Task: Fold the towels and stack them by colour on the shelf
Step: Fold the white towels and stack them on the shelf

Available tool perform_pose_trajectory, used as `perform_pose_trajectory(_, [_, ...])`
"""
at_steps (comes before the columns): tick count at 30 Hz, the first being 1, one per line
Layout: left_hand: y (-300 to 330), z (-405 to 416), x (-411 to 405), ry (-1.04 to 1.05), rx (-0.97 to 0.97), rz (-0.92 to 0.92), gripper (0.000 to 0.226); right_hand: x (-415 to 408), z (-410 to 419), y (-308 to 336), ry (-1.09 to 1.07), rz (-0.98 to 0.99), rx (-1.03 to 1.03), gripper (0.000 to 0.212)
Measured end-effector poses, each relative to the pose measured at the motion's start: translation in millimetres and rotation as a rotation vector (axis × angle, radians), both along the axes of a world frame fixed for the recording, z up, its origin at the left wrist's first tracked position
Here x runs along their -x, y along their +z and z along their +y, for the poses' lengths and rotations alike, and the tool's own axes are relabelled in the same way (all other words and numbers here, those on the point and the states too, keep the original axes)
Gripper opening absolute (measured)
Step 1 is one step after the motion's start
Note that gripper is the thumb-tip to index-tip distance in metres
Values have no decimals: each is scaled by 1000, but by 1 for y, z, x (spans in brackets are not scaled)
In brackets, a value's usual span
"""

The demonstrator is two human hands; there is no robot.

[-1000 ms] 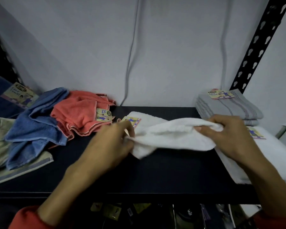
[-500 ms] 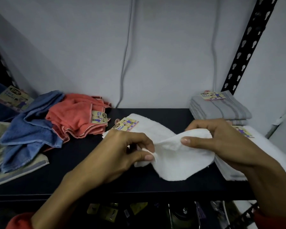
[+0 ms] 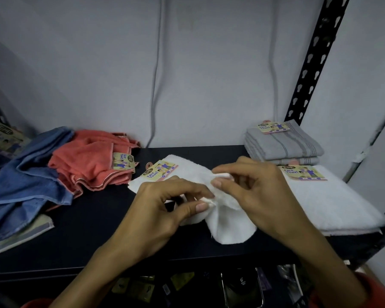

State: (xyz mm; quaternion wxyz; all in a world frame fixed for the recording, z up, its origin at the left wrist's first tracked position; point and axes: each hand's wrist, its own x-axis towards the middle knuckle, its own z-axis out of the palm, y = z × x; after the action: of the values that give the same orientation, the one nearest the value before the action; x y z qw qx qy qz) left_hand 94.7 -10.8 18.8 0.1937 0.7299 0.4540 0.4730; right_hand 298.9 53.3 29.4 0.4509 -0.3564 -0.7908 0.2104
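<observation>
A white face towel with a paper label lies bunched on the dark shelf, in the middle. My left hand pinches one of its corners between thumb and forefinger. My right hand pinches another corner just to the right, the two hands close together above the shelf. A folded white towel lies flat at the right. Behind it sits a stack of folded grey towels.
Unfolded towels are heaped at the left: a coral one, a blue one and a beige one underneath. A black perforated upright stands at the back right. Grey cables hang down the wall. Dark items sit below the shelf's front edge.
My hands have come together, bringing the white towel's corners toward each other. The towel went from stretched between them to hanging bunched under them.
</observation>
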Motion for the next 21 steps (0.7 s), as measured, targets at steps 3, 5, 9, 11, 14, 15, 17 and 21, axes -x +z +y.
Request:
perform_pose_trajectory(3, [2,0,-1,64,-40,-110,20,1,-4,7,187,205,226,10])
perform_pose_trajectory(5, [3,1,1,89,-90,-136,16,-1,-4,9,242,225,235,12])
perform_pose_trajectory(9, [1,2,3,95,-170,-71,6,-5,-9,6,353,58,282,25])
perform_pose_trajectory(11, [0,1,2,85,-179,-62,8,-2,-11,7,340,58,250,23])
perform_pose_trajectory(14, [0,0,2,79,-196,-63,11,1,-12,8,321,121,230,15])
perform_pose_trajectory(15, [0,1,2,80,-205,-66,10,1,-12,8,314,122,223,14])
perform_pose_trajectory(17, [0,1,2,83,-217,-77,6,1,-13,8,296,96,189,13])
perform_pose_trajectory(21, [0,1,1,83,-205,-91,4,-2,-16,13,332,12,178,15])
